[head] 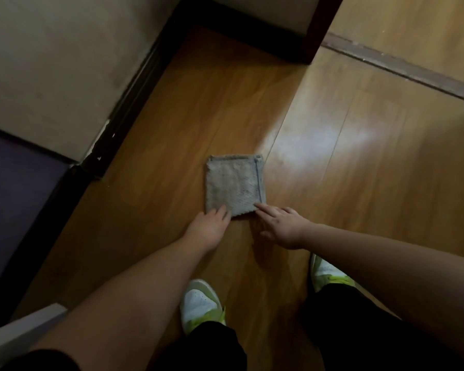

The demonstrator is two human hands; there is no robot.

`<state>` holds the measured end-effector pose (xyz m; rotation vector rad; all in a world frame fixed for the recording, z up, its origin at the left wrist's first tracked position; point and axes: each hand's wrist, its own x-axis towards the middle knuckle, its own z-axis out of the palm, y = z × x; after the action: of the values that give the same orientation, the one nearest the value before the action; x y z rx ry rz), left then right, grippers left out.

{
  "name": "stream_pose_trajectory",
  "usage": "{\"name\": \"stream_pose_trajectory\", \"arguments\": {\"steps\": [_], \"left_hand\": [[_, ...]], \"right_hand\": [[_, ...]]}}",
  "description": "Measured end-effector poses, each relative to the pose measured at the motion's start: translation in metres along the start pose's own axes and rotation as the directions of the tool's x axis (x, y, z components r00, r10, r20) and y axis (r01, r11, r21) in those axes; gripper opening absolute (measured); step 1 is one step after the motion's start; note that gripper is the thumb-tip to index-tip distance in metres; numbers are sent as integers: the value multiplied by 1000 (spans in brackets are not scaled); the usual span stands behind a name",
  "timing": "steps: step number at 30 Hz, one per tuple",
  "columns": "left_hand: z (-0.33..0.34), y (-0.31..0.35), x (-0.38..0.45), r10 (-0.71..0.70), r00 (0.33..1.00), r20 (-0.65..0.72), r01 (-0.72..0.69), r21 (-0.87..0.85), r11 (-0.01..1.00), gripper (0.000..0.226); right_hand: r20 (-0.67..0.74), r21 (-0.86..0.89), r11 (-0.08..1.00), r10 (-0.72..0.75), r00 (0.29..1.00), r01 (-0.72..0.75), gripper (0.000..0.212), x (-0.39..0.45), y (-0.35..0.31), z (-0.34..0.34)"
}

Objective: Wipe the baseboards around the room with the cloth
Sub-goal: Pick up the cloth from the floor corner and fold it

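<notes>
A grey cloth, folded into a square, lies flat on the wooden floor in the middle of the view. My left hand touches its near left corner with straight fingers. My right hand touches the near right corner, its fingers stretched out. Along the foot of the left wall runs a dark baseboard, which turns the corner at the back, well to the left of the cloth.
My two feet in white and green shoes stand just behind my hands. A dark door frame post rises at the back, with a threshold strip to its right. A purple surface fills the left edge.
</notes>
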<state>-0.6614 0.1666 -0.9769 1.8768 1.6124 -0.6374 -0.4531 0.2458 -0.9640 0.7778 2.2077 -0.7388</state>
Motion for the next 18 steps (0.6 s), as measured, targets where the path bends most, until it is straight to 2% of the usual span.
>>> {"name": "stream_pose_trajectory", "arguments": {"steps": [4, 8, 11, 14, 18], "left_hand": [[23, 18, -17, -22, 999, 48, 28, -127, 992, 73], [32, 22, -19, -5, 1000, -10, 4, -98, 995, 66], [33, 28, -12, -48, 990, -134, 33, -112, 993, 46], [33, 29, -3, -137, 975, -176, 113, -142, 983, 37], [37, 27, 3, -83, 961, -262, 66, -74, 995, 32]], "right_hand": [[80, -45, 998, -39, 996, 43, 73, -22, 15, -3], [114, -73, 988, -125, 985, 134, 71, -36, 35, 0], [63, -47, 989, -136, 989, 139, 70, -36, 38, 14], [-70, 44, 996, -70, 995, 73, 65, -30, 30, 36], [-170, 144, 989, 8, 985, 17, 63, -28, 21, 63]]}}
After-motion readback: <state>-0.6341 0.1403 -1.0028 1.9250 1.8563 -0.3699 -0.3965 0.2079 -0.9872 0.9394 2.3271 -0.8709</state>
